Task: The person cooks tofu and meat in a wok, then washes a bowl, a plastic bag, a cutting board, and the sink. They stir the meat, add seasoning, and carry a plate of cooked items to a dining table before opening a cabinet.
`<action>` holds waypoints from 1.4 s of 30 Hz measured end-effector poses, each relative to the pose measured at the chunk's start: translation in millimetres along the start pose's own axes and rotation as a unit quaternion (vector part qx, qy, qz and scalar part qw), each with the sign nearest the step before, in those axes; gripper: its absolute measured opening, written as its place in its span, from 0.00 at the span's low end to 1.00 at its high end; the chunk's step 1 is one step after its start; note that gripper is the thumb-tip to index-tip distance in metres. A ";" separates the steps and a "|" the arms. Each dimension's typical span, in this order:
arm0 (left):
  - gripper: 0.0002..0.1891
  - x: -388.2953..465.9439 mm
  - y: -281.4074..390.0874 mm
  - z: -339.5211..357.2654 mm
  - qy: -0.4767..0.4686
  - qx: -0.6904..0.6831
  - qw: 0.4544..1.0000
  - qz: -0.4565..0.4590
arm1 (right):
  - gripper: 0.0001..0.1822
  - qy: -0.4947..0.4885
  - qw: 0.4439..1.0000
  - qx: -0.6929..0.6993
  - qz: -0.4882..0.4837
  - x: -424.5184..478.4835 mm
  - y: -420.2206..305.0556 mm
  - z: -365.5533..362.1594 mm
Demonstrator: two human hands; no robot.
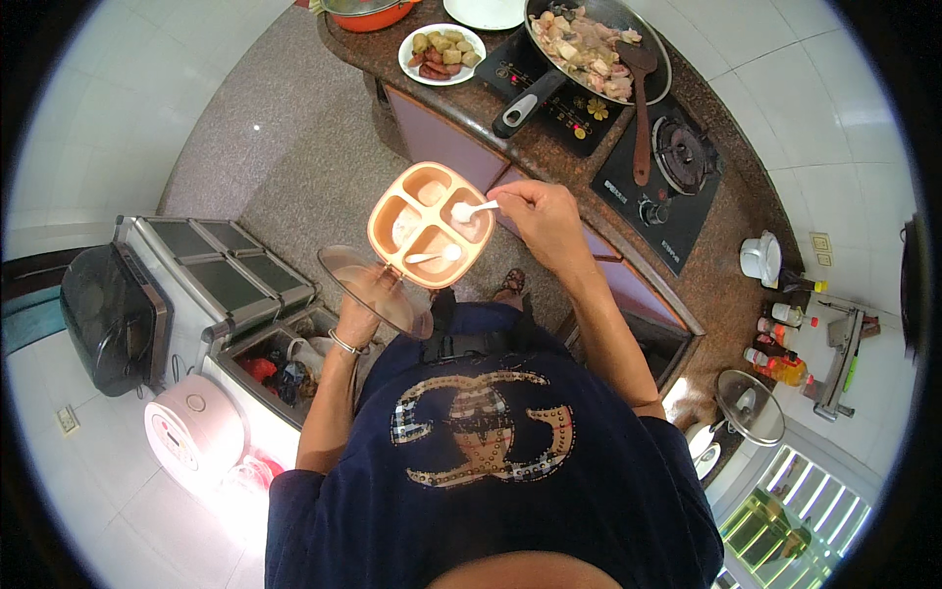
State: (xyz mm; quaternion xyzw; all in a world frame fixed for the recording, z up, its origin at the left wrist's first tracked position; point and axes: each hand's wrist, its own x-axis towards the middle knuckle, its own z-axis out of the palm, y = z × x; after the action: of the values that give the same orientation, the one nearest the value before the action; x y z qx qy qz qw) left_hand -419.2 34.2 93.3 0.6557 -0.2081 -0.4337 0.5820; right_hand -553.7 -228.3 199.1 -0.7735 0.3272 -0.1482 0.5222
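My left hand (372, 298) holds up an orange four-compartment seasoning box (430, 224), its transparent lid (375, 291) hanging open over that hand. The thumb and fingers of my right hand (541, 217) pinch the handle of a small white spoon (482, 207), whose bowl is in white powder in the right compartment. A second white spoon (427, 257) lies in the lowest compartment. Pale seasoning shows in the left one. Beyond my right hand, a frying pan (531, 103) of meat pieces (589, 55) sits on an induction cooker (515, 73), with a brown spatula (641, 140) resting in it.
On the counter are a plate of sliced food (441, 55), an orange pot (368, 16), a white plate (487, 11), a gas burner (684, 151), a white lidded container (759, 258) and several bottles (784, 368). A rice cooker (195, 431) and an open-topped bin or drawer (294, 361) are at left.
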 end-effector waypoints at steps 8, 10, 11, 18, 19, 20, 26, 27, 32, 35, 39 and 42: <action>0.08 33.2 16.8 33.8 0.010 0.010 0.998 0.064 | 0.12 0.000 0.971 0.213 0.108 12.7 0.7 -49.0; 0.08 32.7 37.1 46.8 0.019 -0.017 0.999 0.024 | 0.12 0.018 0.957 0.266 0.114 25.6 -0.8 -72.5; 0.08 31.3 47.6 53.3 0.021 -0.031 0.999 0.005 | 0.12 0.028 0.949 0.292 0.116 33.5 -1.3 -85.8; 0.11 21.9 47.3 62.8 -0.028 -0.049 0.998 0.014 | 0.12 0.254 0.960 0.098 0.072 158.0 8.2 -178.7; 0.11 24.2 49.5 68.7 -0.053 -0.034 0.998 0.003 | 0.11 0.305 0.919 -0.246 0.035 175.5 67.9 -213.0; 0.11 23.2 47.8 69.3 -0.052 -0.016 0.998 -0.016 | 0.13 0.323 0.907 -0.265 0.054 174.7 91.5 -224.2; 0.11 27.5 13.0 68.3 -0.145 -0.037 0.984 -0.092 | 0.12 0.352 0.918 0.180 0.030 78.7 43.1 -188.4; 0.11 31.6 10.0 72.4 -0.165 -0.042 0.980 -0.108 | 0.13 0.319 0.921 0.221 0.014 52.3 37.7 -186.6; 0.10 50.0 2.3 103.6 -0.262 0.049 0.956 -0.126 | 0.08 0.182 0.967 0.154 0.089 -65.4 33.3 -164.6; 0.11 61.3 -22.8 129.7 -0.329 0.016 0.934 -0.137 | 0.07 0.177 0.980 -0.059 0.074 -117.9 48.8 -153.0; 0.11 75.3 -20.2 181.8 -0.406 0.061 0.898 -0.157 | 0.07 0.201 0.963 -0.140 0.113 -166.2 75.3 -156.2; 0.12 81.7 -25.4 223.3 -0.441 0.071 0.880 -0.162 | 0.08 0.227 0.947 -0.188 0.126 -196.7 106.8 -163.8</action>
State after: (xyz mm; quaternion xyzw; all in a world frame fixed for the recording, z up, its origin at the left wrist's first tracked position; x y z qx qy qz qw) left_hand -562.3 -153.5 54.6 0.4609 -0.3643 -0.7504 0.3029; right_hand -830.7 -240.4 191.8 -0.7560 0.5538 -0.1887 0.2934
